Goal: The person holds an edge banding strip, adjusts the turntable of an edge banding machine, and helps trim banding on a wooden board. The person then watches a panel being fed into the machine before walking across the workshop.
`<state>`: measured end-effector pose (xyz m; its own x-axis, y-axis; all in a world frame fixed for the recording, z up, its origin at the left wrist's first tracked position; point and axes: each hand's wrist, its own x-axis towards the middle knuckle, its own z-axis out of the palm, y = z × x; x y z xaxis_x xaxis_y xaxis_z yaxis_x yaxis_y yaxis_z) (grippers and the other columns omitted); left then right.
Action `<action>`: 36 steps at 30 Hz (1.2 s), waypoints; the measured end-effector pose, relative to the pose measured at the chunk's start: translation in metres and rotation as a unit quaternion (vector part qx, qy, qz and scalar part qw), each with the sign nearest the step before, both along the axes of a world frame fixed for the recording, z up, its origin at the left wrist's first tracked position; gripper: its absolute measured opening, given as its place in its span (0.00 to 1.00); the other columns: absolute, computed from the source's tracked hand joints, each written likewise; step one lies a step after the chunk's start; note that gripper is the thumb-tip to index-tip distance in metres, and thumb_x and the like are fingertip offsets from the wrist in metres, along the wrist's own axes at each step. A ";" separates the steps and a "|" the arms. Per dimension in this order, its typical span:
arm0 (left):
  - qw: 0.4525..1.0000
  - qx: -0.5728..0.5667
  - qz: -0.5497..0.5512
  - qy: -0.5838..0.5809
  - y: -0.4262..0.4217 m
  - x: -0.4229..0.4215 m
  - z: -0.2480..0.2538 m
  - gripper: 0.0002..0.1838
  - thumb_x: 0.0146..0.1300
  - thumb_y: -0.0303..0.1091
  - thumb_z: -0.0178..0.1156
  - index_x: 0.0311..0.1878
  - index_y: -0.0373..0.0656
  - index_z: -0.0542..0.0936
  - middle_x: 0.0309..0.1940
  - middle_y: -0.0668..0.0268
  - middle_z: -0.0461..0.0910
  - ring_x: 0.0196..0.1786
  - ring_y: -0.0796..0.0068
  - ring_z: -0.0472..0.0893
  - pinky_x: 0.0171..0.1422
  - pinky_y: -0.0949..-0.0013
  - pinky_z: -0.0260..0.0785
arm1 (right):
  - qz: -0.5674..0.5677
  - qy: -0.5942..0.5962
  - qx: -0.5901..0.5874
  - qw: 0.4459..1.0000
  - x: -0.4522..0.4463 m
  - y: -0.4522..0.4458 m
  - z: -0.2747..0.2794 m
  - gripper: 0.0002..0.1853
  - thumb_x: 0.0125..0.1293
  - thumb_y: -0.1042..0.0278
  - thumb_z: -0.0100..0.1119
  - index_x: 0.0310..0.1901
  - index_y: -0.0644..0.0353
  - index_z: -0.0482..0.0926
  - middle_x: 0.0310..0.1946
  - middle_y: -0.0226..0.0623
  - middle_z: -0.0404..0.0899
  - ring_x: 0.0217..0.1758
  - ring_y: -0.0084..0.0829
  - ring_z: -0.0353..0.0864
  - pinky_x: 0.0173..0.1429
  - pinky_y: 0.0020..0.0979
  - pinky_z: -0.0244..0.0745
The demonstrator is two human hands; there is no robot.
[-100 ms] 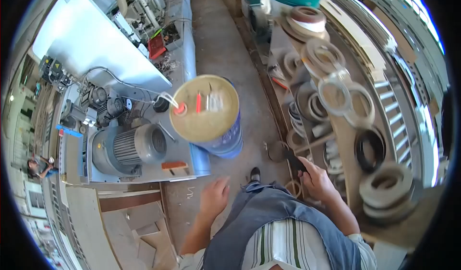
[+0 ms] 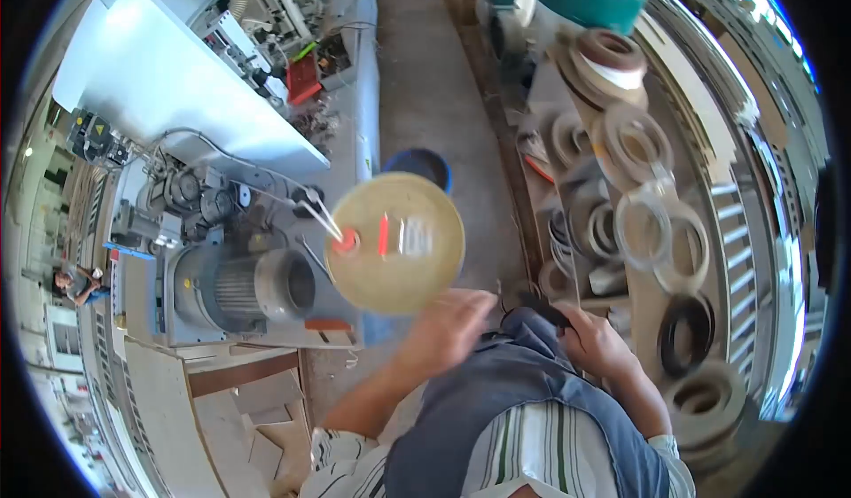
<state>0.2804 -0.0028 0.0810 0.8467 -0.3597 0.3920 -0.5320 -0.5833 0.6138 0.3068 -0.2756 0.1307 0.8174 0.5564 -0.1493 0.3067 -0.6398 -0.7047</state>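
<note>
My left hand [image 2: 452, 325] is in front of my body by the near edge of the drum's tan lid [image 2: 403, 276]. It is blurred; its loosely stretched fingers point right and nothing shows in them. I cannot tell whether it touches the drum. On the lid are a red cap [image 2: 346, 239] with pale tubes or cords rising from it, a red strip [image 2: 384, 234] and a whitish label [image 2: 414, 237]. My right hand [image 2: 598, 343], at my right side, is closed around a dark, flat object [image 2: 542, 307] whose kind is unclear.
To the left is a machine bench with a large grey motor [image 2: 244, 290] and a red tray [image 2: 303, 80]. A blue-rimmed container [image 2: 418, 168] stands behind the drum. Rolls of edging tape [image 2: 634, 139] and a black roll [image 2: 685, 334] fill the shelf at right. Another person [image 2: 75, 284] is far left.
My left hand has moved right and upward toward the drum. The view has shifted, the drum appears nearer, and the blue-rimmed container now shows behind it. My right hand still holds the dark object.
</note>
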 end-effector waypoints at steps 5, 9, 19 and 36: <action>0.997 0.014 -0.081 -0.006 0.048 0.178 0.016 0.26 0.59 0.32 0.61 0.61 0.39 0.71 0.57 0.56 0.75 0.54 0.55 0.77 0.59 0.61 0.68 | 0.133 0.055 0.004 0.990 0.183 0.061 0.017 0.19 0.59 0.77 0.52 0.54 0.64 0.73 0.32 0.46 0.82 0.30 0.47 0.79 0.37 0.36 0.74; 0.994 -0.035 -0.052 0.088 0.075 0.299 -0.008 0.25 0.59 0.33 0.61 0.59 0.36 0.71 0.52 0.53 0.77 0.49 0.53 0.77 0.54 0.59 0.68 | 0.264 0.064 0.027 0.962 0.354 0.124 0.018 0.18 0.60 0.76 0.53 0.53 0.65 0.73 0.35 0.44 0.82 0.31 0.47 0.79 0.37 0.36 0.74; 0.885 -0.259 0.286 0.262 0.154 0.544 0.023 0.08 0.61 0.26 0.58 0.43 0.37 0.76 0.27 0.63 0.78 0.26 0.69 0.72 0.33 0.69 0.65 | 0.504 0.054 0.136 0.851 0.715 0.303 0.007 0.11 0.63 0.72 0.56 0.47 0.59 0.73 0.34 0.40 0.78 0.31 0.44 0.77 0.36 0.36 0.72; 0.855 -0.366 0.248 0.272 0.343 1.235 0.011 0.03 0.66 0.23 0.46 0.39 0.39 0.70 0.24 0.67 0.71 0.25 0.78 0.66 0.33 0.75 0.62 | 0.185 -0.013 0.119 0.975 1.361 0.452 0.029 0.13 0.56 0.69 0.68 0.40 0.61 0.75 0.28 0.35 0.78 0.27 0.33 0.77 0.35 0.29 0.72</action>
<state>1.5153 0.3403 0.0917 0.9524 0.2700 -0.1414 0.1494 -0.0090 0.9887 1.6675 0.1765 0.1596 0.5552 0.8309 0.0382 0.5052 -0.3003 -0.8091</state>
